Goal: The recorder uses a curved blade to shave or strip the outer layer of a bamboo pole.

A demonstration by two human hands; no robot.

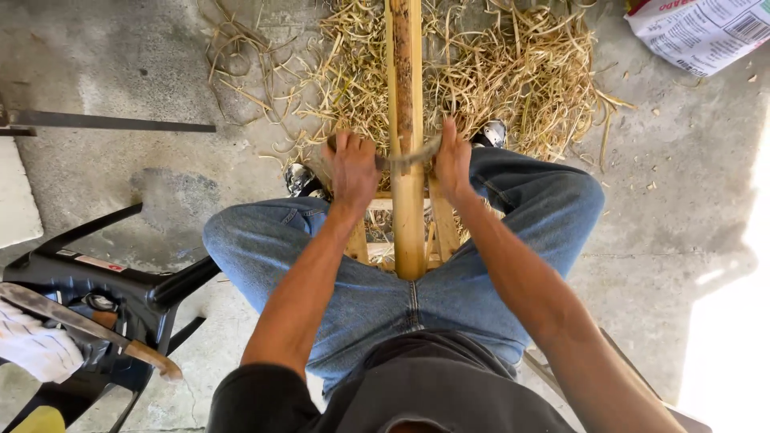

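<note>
Floor: we see a grey concrete floor (pixel 690 208) under everything.
Shavings: a wide heap of pale straw-like shavings (pixel 513 72) lies on the floor ahead of the knees, on both sides of the pole.
Legs: our legs in blue jeans (pixel 417 297) are spread, and the pole comes between them.
Chair: a black plastic chair (pixel 120 289) stands at the left, with a white cloth and a long knife with wooden handle (pixel 88 329) on it.
Pole: the bamboo pole (pixel 407 120) runs straight away from us, its near end resting on a small wooden stand (pixel 443 228) between the knees.
Bag: a printed white bag (pixel 706 28) lies at the top right corner.
Left hand: the left hand (pixel 353 168) is just left of the pole, fingers clenched on one end of the blade.
Right hand: the right hand (pixel 453 160) is just right of the pole, fingers clenched on the other end.
Blade: the thin metal blade (pixel 401 157) lies across the pole, touching it.
</note>
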